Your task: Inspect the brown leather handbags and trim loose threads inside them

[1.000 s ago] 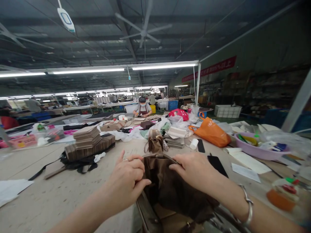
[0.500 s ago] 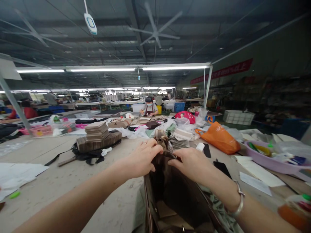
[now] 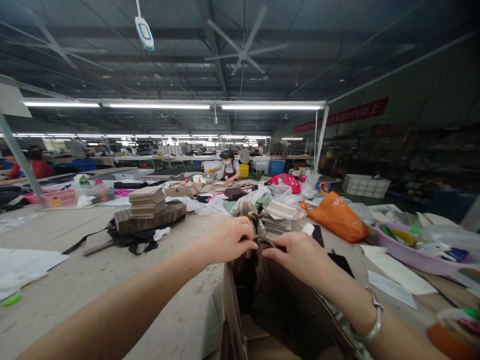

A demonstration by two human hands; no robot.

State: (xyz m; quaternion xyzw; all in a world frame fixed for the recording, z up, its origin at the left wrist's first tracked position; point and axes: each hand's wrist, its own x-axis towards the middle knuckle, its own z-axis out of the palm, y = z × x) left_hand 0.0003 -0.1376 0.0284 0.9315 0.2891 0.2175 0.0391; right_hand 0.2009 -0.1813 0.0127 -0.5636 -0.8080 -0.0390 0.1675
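1. The left hand (image 3: 231,241) pinches the far rim of the brown bag (image 3: 288,305) between thumb and fingers, near its left corner.
2. The right hand (image 3: 298,250), a silver bracelet (image 3: 376,317) at its wrist, grips the same rim just beside it, thumb on the inner side.
3. The bag stands at the near edge of view, partly cut off below, its mouth facing up towards the wearer. Its long axis runs away from the body, across the table (image 3: 180,315).
4. Its lining is dark brown and slightly creased, the side walls look stiff, and a paler tan surface shows at the bottom inside.
5. Right of it, a lilac basin (image 3: 416,256) holds green and yellow items and a blue-and-white packet; a slumped orange bag (image 3: 335,217) lies beyond, its contents hidden.
6. A blurred jar (image 3: 452,335) with orange contents sits at the right edge.
7. Far left, a pink basket (image 3: 60,198) stands beyond stacked brown pieces (image 3: 146,202).
8. Across the table, a masked co-worker (image 3: 229,170) sits.
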